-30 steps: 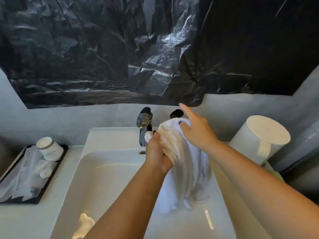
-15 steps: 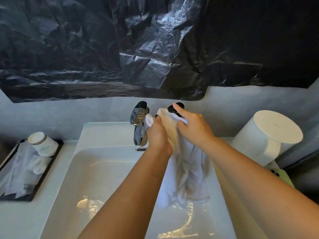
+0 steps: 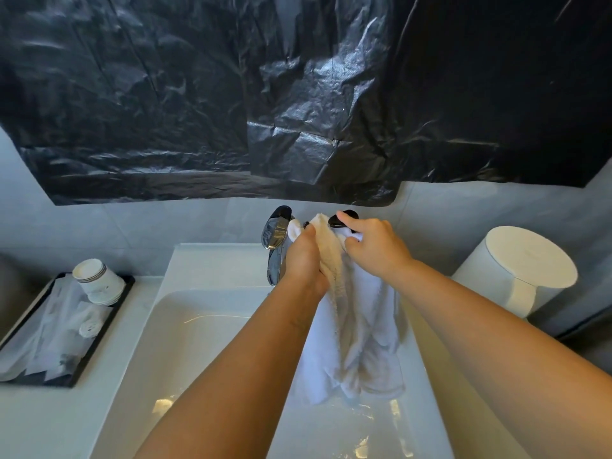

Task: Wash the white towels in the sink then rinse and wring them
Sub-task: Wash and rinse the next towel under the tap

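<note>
Over white rectangular ceramic sink (image 3: 212,326): wet white terry towel (image 3: 361,329) hangs bunched; left hand (image 3: 306,260) grips upper part, right hand (image 3: 374,246) pinches top edge. Shallow water in basin. Judged mid-wash; rinsing, wringing outstanding.

Two bare forearms reach in from the bottom edge — no sleeves, watch, bracelet or rings showing — ending in the left hand (image 3: 306,260) and the right hand (image 3: 374,248), both ungloved, with short, unpainted nails.

Left hand (image 3: 303,260) clenched; right hand (image 3: 374,248) apparently pinching, both raised.
</note>
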A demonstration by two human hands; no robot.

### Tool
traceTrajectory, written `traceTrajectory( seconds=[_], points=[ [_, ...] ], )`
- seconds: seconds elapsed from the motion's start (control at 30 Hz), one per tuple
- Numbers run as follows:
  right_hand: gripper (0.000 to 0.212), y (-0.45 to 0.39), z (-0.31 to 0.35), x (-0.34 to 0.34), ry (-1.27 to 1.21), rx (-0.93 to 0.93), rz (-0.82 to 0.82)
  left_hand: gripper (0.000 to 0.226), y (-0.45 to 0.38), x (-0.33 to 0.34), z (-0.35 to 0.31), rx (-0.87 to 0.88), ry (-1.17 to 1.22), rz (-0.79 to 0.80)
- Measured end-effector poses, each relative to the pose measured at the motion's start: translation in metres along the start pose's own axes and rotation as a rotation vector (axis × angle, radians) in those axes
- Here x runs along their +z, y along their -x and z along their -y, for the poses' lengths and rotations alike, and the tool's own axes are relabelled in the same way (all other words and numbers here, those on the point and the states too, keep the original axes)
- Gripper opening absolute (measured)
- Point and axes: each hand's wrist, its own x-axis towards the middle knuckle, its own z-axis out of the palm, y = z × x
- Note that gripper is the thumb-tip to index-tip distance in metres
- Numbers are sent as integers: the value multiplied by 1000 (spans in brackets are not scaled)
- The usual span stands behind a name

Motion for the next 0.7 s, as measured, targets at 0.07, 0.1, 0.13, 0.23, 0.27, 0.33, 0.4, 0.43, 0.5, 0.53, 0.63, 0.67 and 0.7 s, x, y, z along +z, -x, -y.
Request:
traceTrajectory(
  seconds=[0.07, 0.1, 0.13, 0.23, 0.27, 0.33, 0.4, 0.43, 0.5, 0.53, 0.63, 0.67, 0.7],
  points=[
    [58, 1, -4, -2, 1, 8, 37, 46, 3, -1, 0, 0, -1, -3],
    [61, 3, -8, -3, -22, 6, 62, 46, 4, -2, 0, 3, -2, 3],
    [65, 7, -10, -2, -46, 3, 79, 46, 6, -3, 1, 1, 0, 10],
    [71, 23, -10, 1, -202, 26, -43, 44, 12, -11, 6, -3, -19, 10],
    [65, 30, -7, 0, -269, 54, -115, 41, 14, -16, 8, 4, -37, -1],
    [33, 45, -3, 0, -299, 72, -225, 39, 23, -25, 14, 49, -94, -32],
    [16, 63, -4, 4, -351, 130, -253, 33, 40, -37, 20, 118, -171, -80],
    [31, 72, -4, 5, -399, 177, -247, 29, 49, -44, 24, 147, -198, -109],
    [41, 88, 2, 5, -525, 240, -215, 14, 71, -56, 29, 200, -204, -118],
    [39, 95, 11, 3, -569, 241, -218, 12, 80, -61, 30, 228, -205, -114],
    [34, 118, 53, 2, -668, 161, -306, 17, 101, -65, 30, 294, -217, -109],
    [32, 127, 71, 6, -649, 100, -306, 19, 106, -64, 29, 304, -214, -98],
    [31, 135, 88, 12, -578, 31, -287, 22, 110, -62, 29, 317, -223, -81]
  ],
)
